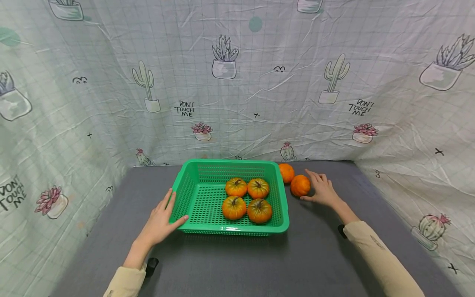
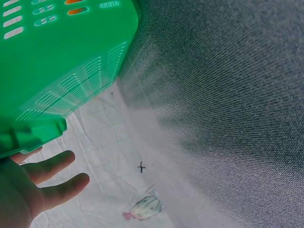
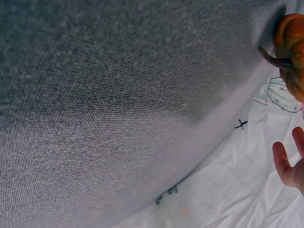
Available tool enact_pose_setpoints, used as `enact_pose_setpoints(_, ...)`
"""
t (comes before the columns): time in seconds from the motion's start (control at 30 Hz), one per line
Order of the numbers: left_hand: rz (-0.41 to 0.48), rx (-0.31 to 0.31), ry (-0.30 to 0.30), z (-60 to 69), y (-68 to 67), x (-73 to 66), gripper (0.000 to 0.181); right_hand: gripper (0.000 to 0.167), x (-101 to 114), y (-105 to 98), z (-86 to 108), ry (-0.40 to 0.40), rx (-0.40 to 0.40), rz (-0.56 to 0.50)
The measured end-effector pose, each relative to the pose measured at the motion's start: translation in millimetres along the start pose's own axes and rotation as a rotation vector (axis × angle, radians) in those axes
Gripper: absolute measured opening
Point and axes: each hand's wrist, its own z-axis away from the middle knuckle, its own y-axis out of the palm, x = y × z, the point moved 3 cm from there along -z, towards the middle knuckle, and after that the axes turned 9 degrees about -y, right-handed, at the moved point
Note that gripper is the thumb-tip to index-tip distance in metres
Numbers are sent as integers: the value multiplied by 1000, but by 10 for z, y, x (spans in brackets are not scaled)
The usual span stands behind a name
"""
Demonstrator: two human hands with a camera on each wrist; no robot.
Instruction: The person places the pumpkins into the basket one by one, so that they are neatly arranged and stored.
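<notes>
I see the left hand (image 1: 158,220) spread wide at the basket (image 1: 237,228). The right hand (image 1: 323,190), also wide, is right of the nearer loose pumpkin (image 1: 300,185).

Four pumpkins (image 1: 259,211) in basket (image 1: 233,228), two pumpkins (image 1: 300,185) right (rear one perhaps touching it)

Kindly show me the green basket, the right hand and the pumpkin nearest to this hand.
Green basket (image 1: 208,228), head view: near rim.
Right hand (image 1: 323,192), head view: back of the hand.
Pumpkin (image 1: 300,185), head view: middle of its visible side.
</notes>
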Motion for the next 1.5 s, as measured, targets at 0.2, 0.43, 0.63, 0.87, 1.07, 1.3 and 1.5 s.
enact_pose_setpoints(0.2, 4, -3, -4, 4, -2, -19, 87, 105, -82, 64, -37, 33, 59, -4)
enact_pose_setpoints(0.43, 9, 3, -4, 3, -8, -29, 86, 106, -158, 146, -70, 72, 89, -63)
enact_pose_setpoints(0.63, 2, -2, 0, -4, 1, -30, 86, 98, -199, 183, -88, 106, 92, -123)
enact_pose_setpoints(0.87, 7, -12, 6, -5, 13, -28, 86, 90, -211, 199, -74, 112, 75, -141)
enact_pose_setpoints(1.07, 5, -11, 6, -1, 23, -25, 86, 87, -194, 157, -49, 61, 54, -74)
enact_pose_setpoints(1.3, -3, -13, 6, 5, 27, -16, 86, 88, -152, 30, -26, -20, 42, 191)
enact_pose_setpoints(1.5, 0, -22, 12, 3, 25, 7, 87, 88, -133, -28, -48, -45, 78, 348)
